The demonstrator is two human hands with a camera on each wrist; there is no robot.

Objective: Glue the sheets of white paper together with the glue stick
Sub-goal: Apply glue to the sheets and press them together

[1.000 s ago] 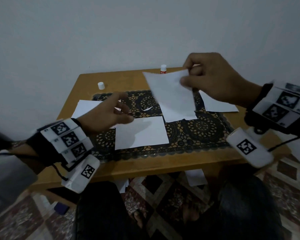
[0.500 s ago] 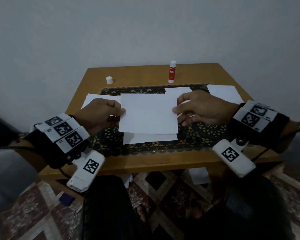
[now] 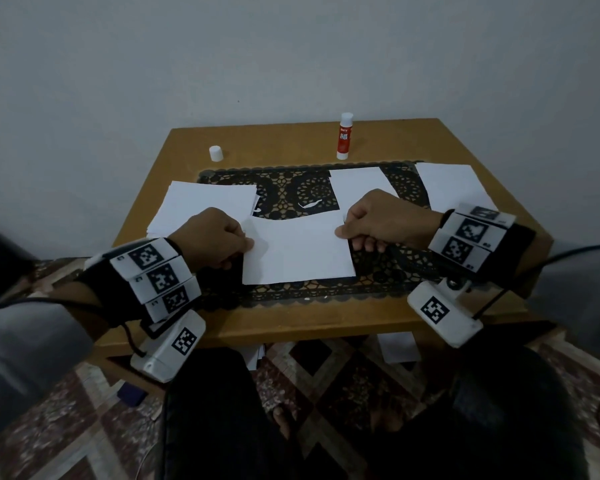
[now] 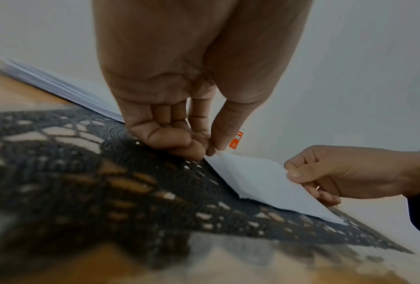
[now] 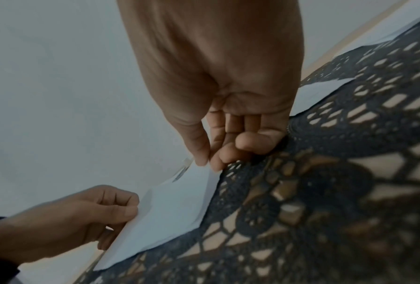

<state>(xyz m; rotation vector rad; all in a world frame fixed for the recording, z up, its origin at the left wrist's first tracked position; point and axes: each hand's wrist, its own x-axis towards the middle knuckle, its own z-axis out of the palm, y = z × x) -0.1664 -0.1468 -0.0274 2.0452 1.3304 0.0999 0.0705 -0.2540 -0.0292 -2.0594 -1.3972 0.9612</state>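
Note:
A white paper sheet (image 3: pixel 297 249) lies over the black lace mat (image 3: pixel 291 188), just above another sheet whose edge shows beneath it in the left wrist view (image 4: pixel 265 184). My left hand (image 3: pixel 219 237) pinches its left edge between thumb and fingers (image 4: pixel 211 149). My right hand (image 3: pixel 374 223) pinches its right edge (image 5: pixel 204 161). The red and white glue stick (image 3: pixel 344 136) stands uncapped at the table's back edge. Its white cap (image 3: pixel 216 153) stands at the back left.
A stack of white sheets (image 3: pixel 205 206) lies at the left of the wooden table (image 3: pixel 291 327). Two more sheets lie at the back right (image 3: pixel 357 181) (image 3: pixel 451 185). A small paper scrap (image 3: pixel 310 203) is on the mat. Papers lie on the floor under the table (image 3: pixel 395 346).
My right hand brought the raised sheet down and my left hand took its other edge. Both hands lowered it toward me onto the sheet that lay on the mat.

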